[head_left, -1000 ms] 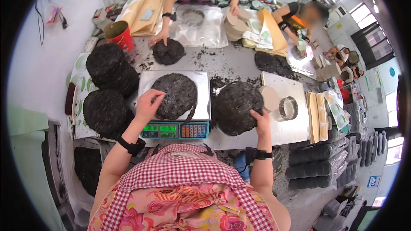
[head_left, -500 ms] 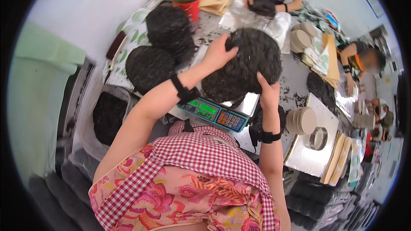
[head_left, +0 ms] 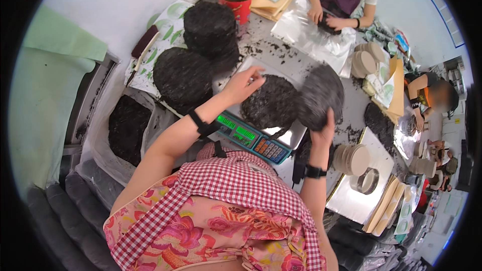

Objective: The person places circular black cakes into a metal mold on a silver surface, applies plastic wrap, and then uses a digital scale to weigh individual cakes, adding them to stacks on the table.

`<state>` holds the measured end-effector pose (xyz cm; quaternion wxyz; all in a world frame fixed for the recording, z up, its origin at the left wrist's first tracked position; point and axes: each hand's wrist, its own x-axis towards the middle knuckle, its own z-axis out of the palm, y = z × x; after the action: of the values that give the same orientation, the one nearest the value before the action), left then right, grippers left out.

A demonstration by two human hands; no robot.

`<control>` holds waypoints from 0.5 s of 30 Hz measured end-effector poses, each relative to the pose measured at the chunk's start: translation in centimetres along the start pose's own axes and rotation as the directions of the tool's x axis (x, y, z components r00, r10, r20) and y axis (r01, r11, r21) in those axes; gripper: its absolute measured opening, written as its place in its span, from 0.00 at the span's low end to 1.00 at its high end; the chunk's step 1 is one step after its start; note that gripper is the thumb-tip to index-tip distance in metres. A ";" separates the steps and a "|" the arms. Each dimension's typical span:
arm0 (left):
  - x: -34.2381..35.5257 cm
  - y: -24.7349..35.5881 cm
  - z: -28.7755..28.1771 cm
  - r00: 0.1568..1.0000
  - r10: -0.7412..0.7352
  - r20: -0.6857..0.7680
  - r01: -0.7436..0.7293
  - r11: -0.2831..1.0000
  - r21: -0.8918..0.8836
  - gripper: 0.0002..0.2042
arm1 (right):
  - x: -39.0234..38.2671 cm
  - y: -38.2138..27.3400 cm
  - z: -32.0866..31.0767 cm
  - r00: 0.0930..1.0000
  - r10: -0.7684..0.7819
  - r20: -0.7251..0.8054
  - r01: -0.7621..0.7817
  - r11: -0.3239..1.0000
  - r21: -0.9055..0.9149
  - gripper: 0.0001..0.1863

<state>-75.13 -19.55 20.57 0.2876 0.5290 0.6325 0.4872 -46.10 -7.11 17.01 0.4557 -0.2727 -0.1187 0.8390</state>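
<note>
My right hand (head_left: 323, 133) grips the lower edge of a round black flaky cake (head_left: 321, 95), which looks like dried seaweed. This cake is tilted and blurred by motion, to the right of the scale. On the metal pan of a digital scale (head_left: 251, 138) lies another dark cake (head_left: 271, 101), apparently smaller and broken at its edge. My left hand (head_left: 243, 86) hovers at that cake's upper left with fingers apart and nothing held; whether it touches the cake I cannot tell. Left of it stand stacked black cakes (head_left: 210, 27), with one more cake (head_left: 182, 78) in front.
A lined bin (head_left: 128, 130) of dark flakes sits at lower left. At right are round beige discs (head_left: 351, 159), a metal ring (head_left: 365, 180) and a silver sheet (head_left: 346, 198). A red bucket (head_left: 236, 2) stands behind. Across the table a co-worker (head_left: 341, 0) handles dark material over clear bags.
My left hand has let go of the large cake and drawn back left. My right hand has carried it rightward, uncovering the cake on the scale. The whole view has shifted slightly.
</note>
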 end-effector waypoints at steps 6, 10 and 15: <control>-4.2 -5.9 9.9 0.967 0.193 0.169 -0.254 0.806 0.535 0.40 | -5.1 -1.2 -5.8 0.933 0.063 -0.354 -0.087 0.995 -0.051 0.27; 1.2 -4.1 10.0 0.970 0.138 0.199 -0.170 0.973 0.156 0.30 | 1.1 -1.4 -4.8 0.951 -0.081 -0.297 0.040 0.989 -0.143 0.29; -2.4 -4.9 -8.1 0.759 0.267 -0.594 0.176 0.794 0.581 0.25 | 11.1 -1.9 1.0 0.989 -0.082 -0.127 0.069 0.992 -0.102 0.30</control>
<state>-83.46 -24.21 18.64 -0.1472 0.4059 0.7992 0.4181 -50.22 3.22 14.82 0.4801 -0.3444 -0.1395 0.7946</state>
